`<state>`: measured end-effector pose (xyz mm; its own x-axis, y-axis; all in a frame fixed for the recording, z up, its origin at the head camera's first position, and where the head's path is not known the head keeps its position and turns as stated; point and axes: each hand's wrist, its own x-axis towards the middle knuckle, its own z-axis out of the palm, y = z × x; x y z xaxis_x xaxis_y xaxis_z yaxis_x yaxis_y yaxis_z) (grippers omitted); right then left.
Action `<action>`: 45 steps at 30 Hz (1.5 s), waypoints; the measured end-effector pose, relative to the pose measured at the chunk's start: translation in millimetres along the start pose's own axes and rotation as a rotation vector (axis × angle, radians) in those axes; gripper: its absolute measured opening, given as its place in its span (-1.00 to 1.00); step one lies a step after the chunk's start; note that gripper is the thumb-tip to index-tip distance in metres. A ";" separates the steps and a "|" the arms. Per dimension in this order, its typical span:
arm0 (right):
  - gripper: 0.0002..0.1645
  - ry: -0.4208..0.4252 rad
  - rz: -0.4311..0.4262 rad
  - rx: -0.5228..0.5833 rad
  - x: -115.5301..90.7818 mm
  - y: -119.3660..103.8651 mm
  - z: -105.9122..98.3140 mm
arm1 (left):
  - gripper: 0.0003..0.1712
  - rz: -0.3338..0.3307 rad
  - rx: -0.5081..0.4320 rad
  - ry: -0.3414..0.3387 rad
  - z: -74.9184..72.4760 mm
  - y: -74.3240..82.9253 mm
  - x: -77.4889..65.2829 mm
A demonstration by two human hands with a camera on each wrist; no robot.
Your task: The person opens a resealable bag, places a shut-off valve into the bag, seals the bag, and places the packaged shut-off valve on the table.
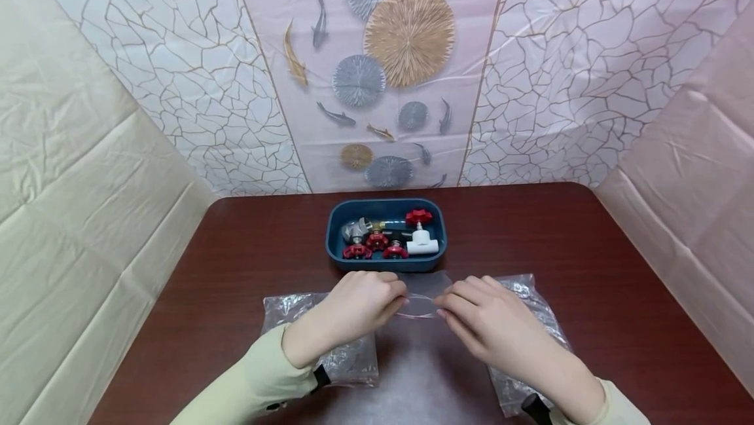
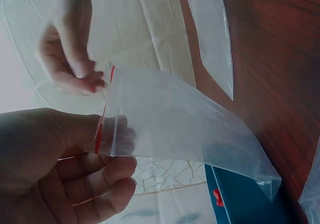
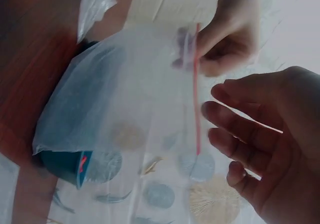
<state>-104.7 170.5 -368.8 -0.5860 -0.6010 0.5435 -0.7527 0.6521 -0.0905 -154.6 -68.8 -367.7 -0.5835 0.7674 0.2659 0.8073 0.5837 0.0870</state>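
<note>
A clear zip-lock bag (image 2: 165,114) with a red line along its mouth hangs between the hands, above the table. My left hand (image 1: 365,300) pinches the bag's mouth at one end, thumb on one side and fingers behind the plastic. At the other end is my right hand (image 1: 495,320), its fingers (image 3: 220,115) loosely bent and spread beside the red line. In the right wrist view they hold nothing; whether a fingertip touches the edge I cannot tell. The bag's lower end hangs in front of a blue bin (image 3: 65,169).
Beyond the hands, the blue bin (image 1: 385,266) holds several red-handled valves (image 1: 357,252), a white tee valve (image 1: 421,241) and metal fittings. Clear plastic bags lie left (image 1: 353,359) and right (image 1: 530,300) on the dark red table (image 1: 253,248). Fabric walls surround it.
</note>
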 end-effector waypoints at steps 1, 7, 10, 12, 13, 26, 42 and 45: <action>-0.82 0.016 -0.013 0.003 0.5 -2.0 -0.6 | -0.91 -0.002 0.003 0.007 -0.2 -0.4 0.2; -0.74 0.034 -0.025 0.008 1.9 -7.9 0.7 | -0.89 -0.004 0.003 0.048 -0.7 -2.6 1.9; -0.82 0.023 -0.023 -0.018 2.3 -5.6 4.0 | -0.90 -0.003 -0.011 0.067 -1.5 -2.9 3.3; -0.80 0.026 -0.036 -0.042 2.7 -3.5 6.7 | -0.91 -0.007 -0.027 0.073 -2.3 -2.8 4.0; -0.75 0.028 -0.040 -0.053 2.9 -2.6 8.0 | -0.91 -0.011 -0.041 0.074 -2.5 -2.9 4.3; -0.84 0.076 -0.109 -0.093 3.4 -1.0 19.9 | -0.91 -0.021 -0.076 0.113 -1.0 -4.2 2.8; -0.42 0.001 -0.241 -0.087 -5.4 -21.1 23.1 | -0.91 -0.196 -0.087 0.294 -14.3 -26.2 8.6; -0.43 0.011 -0.246 -0.085 -6.6 -23.5 21.7 | -0.91 -0.201 -0.078 0.300 -13.4 -25.4 10.7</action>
<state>-89.6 149.1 -388.4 -0.3852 -0.7413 0.5497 -0.8440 0.5239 0.1151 -180.2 -79.0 -354.2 -0.6885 0.5206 0.5050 0.6903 0.6839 0.2360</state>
